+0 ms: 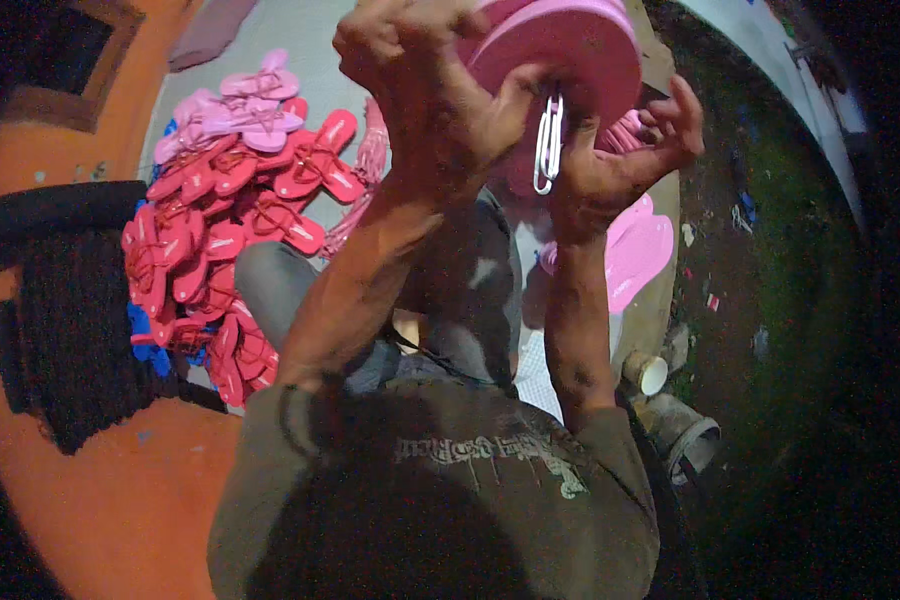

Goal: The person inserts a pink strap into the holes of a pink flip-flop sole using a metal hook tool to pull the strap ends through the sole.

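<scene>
Raised high in front of me is a pink flip-flop sole [602, 48], its rounded end toward me. My left hand [435, 85] is closed round its left side, fingers at the upper edge and thumb pressed near the underside. My right hand [625, 165] grips from the lower right, its thumb close to the sole and other fingers curled and apart. Between the two thumbs hangs a white loop of wire shaped like a paper clip [548, 145]. Its upper end is hidden at the sole, so I cannot tell how it is fixed.
A heap of red flip-flops [210, 230] lies at left, with lighter pink flip-flops [260, 115] on its far side. A bundle of pink straps [370, 150] lies beside it. Pink soles [638, 250] lie right of my legs, near a pale cup [647, 374] and a bucket [690, 440].
</scene>
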Demonstrator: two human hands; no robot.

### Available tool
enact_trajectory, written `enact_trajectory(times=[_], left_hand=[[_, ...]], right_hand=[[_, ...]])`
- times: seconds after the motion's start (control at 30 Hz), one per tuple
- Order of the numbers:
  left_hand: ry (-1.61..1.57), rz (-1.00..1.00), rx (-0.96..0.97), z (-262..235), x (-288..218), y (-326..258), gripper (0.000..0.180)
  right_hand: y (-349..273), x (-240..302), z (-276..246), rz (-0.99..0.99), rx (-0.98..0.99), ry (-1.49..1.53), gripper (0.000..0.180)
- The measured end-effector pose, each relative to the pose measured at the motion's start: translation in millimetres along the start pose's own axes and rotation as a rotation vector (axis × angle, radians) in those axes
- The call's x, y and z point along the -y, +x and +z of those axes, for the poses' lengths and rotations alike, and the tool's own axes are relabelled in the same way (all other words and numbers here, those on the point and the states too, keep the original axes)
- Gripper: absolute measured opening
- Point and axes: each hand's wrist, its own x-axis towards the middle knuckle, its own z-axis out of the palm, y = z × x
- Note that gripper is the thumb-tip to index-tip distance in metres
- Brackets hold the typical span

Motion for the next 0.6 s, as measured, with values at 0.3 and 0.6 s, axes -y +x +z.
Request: enact_trajectory(times=[0.3, 0.6], left_hand=[[0.141, -0.776, 0.073, -65.9, 277.2, -187.5, 0.030], [0.411, -0.411, 0.926, 7.6, 265.8, -360.8, 0.028]], right_hand=[[-174.8, -50.7, -20.4, 0.360, 0.512, 0.000, 0.024], [-193.4, -38.9, -59.4, 0.626, 0.372, -0.096, 0.010]])
